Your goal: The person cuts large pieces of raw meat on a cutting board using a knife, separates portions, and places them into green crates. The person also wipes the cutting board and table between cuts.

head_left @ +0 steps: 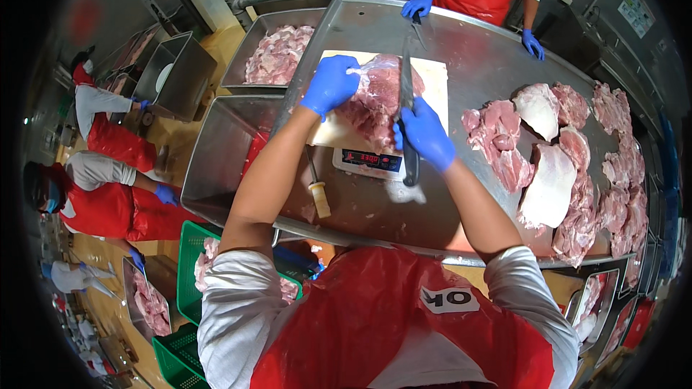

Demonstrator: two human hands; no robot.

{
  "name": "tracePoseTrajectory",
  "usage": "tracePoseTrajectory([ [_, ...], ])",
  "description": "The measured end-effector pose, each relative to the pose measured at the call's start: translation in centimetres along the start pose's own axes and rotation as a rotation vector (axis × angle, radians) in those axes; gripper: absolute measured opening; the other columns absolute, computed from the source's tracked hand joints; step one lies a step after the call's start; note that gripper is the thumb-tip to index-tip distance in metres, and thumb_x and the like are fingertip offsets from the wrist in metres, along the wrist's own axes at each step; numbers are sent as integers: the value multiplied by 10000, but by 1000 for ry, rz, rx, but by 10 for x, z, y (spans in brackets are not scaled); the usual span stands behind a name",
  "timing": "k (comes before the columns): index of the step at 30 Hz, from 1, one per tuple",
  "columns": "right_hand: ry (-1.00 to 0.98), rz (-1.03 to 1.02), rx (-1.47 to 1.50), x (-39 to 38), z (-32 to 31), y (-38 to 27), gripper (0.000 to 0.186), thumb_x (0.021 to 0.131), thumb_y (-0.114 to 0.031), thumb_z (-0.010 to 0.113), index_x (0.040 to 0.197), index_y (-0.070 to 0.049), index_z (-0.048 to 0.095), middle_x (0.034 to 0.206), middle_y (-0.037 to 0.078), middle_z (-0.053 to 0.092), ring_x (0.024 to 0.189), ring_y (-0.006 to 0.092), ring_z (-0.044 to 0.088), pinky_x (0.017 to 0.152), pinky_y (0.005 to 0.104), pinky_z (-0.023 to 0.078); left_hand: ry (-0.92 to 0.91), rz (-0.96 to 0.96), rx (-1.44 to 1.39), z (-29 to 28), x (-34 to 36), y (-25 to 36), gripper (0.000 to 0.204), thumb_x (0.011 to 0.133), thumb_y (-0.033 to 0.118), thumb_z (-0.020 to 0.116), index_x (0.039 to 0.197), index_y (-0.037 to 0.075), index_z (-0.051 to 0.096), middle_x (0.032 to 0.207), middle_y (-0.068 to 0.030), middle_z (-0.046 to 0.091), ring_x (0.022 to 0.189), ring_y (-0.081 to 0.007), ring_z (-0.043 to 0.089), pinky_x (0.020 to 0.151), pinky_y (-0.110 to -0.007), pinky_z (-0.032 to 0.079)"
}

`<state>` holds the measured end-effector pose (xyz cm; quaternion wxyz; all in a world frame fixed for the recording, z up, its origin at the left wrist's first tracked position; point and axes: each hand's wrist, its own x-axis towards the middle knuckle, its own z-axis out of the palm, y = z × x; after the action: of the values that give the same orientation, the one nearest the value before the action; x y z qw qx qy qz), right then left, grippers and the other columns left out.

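Note:
My left hand (331, 86), in a blue glove, is closed on the left edge of a large piece of raw meat (375, 97). The meat lies on a white cutting board (435, 104) on the steel table. My right hand (425, 133), also gloved in blue, grips the black handle of a long knife (406, 86). The knife's blade points away from me, over the right part of the meat. A digital scale (369, 161) with red lit digits shows at the board's near edge. Left of the scale lies a tool with a cream handle (319, 200) and a thin shaft.
Several cuts of raw meat (551, 180) cover the table's right side. A steel tub (238, 75) of meat stands beyond the table's left edge, with green crates (189, 274) nearer me. Across the table, a co-worker's gloved hand (417, 6) is by a knife. Other people work at left.

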<state>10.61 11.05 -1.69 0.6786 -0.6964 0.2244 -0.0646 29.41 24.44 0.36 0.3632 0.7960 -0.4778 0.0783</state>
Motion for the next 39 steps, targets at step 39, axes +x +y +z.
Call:
tracePoseTrajectory([
  [39, -502, 316, -659, -68, 68, -36, 255, 1003, -246, 426, 1080, -7, 468, 610, 63, 503, 459, 148, 514, 461, 332, 450, -85, 402, -716, -86, -6, -117, 166, 807, 185, 533, 718, 46, 537, 780, -115, 579, 752, -242, 578, 711, -350, 460],
])
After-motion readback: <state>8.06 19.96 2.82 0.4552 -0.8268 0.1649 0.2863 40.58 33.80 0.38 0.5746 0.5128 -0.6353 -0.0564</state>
